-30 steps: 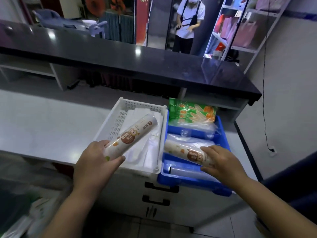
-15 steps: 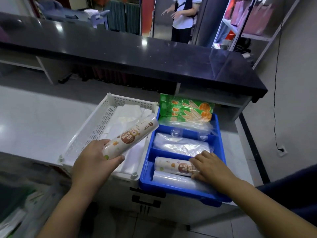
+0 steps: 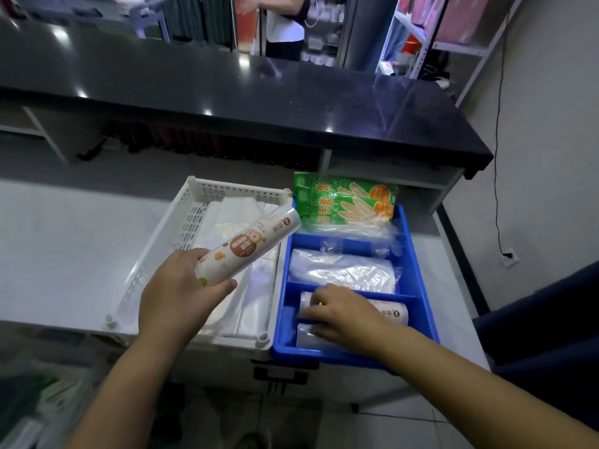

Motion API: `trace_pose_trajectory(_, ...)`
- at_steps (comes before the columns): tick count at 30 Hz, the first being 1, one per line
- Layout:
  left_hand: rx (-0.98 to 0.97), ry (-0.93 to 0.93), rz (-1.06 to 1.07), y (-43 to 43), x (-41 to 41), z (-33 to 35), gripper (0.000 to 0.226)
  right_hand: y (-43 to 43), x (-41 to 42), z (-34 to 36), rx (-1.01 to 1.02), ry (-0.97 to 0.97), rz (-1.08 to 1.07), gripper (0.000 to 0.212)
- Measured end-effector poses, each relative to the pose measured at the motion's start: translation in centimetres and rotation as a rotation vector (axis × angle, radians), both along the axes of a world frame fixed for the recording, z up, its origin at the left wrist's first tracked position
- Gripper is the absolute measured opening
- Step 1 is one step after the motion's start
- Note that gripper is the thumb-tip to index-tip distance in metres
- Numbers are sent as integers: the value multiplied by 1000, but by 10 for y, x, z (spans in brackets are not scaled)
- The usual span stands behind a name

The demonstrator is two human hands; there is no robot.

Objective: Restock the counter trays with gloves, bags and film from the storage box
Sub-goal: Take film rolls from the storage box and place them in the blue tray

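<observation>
Restocking looks nearly done: the divided blue plastic tray (image 3: 418, 277) at lower centre already holds green glove packets (image 3: 343, 200), clear bags (image 3: 343, 270) and a printed film roll (image 3: 382, 312) under the flat, uncurled right hand (image 3: 340, 315), while the left hand (image 3: 181, 293) grips another film roll (image 3: 249, 247) over the white slotted basket (image 3: 181, 234), not yet placed

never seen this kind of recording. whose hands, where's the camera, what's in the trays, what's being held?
No robot here: a person wears one wide-angle camera on the head, looking down at their own bare hands. On the pale counter stand two trays side by side. The white tray holds flat clear bags. The blue tray has compartments: green glove packs lean over its far end, a clear bag bundle lies in the middle, and rolls lie nearest. The left hand holds a labelled film roll above the white tray. The right hand rests on a second roll in the near compartment; its grip is unclear.
</observation>
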State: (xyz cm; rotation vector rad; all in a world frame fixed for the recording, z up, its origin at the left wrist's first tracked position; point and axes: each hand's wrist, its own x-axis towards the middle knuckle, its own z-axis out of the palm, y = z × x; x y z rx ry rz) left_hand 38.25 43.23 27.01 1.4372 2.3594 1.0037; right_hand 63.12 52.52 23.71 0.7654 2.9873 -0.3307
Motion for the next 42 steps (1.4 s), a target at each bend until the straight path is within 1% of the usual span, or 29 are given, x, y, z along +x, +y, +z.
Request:
trace_pose_trajectory(3, -18, 20, -19, 2, -5, 0, 42, -3, -16, -5, -49, -25, 60, 29)
trace_pose_trajectory(6, -21, 21, -38, 4, -7, -1, 42, -2, -18, -2, -62, -54, 57, 25)
trace_pose_trajectory(10, -6, 17, -82, 12, -2, 0, 44, -1, -3, 9, -69, -49, -28, 25)
trace_pose_trajectory(13, 10, 56, -135, 21, 8, 3, 48, 0, 17, 18, -67, -56, -97, 25)
trace_pose_trajectory(15, 14, 60, -159, 28, 15, 5, 48, -3, 23, 20, -98, -22, -147, 30)
trace_pose_trajectory(18, 37, 38, -194, 37, 26, 7, 44, -8, 17, 12, -61, -45, -118, 34)
trace_pose_trajectory(23, 53, 79, -266, 42, 32, 6, 42, -11, 5, 2, -47, -116, -99, 27)
trace_pose_trajectory(28, 46, 80, -259, 43, 24, 3, 39, -14, 1, 4, -40, -106, -86, 24)
trace_pose_trajectory(30, 42, 92, -258, 44, 23, 2, 40, -17, 3, 9, -98, -57, -144, 19)
trace_pose_trajectory(32, 41, 101, -264, 46, 22, 1, 41, -18, 10, 14, -190, -7, -249, 16)
trace_pose_trajectory(38, 22, 80, -326, 50, 32, -2, 38, -24, 38, 25, -332, 102, -458, 35)
trace_pose_trajectory(40, 10, 80, -366, 52, 38, -4, 37, -25, 47, 35, -416, 259, -543, 39)
trace_pose_trajectory(42, -18, 83, -418, 54, 45, -5, 41, -23, 61, 54, -464, 531, -626, 44)
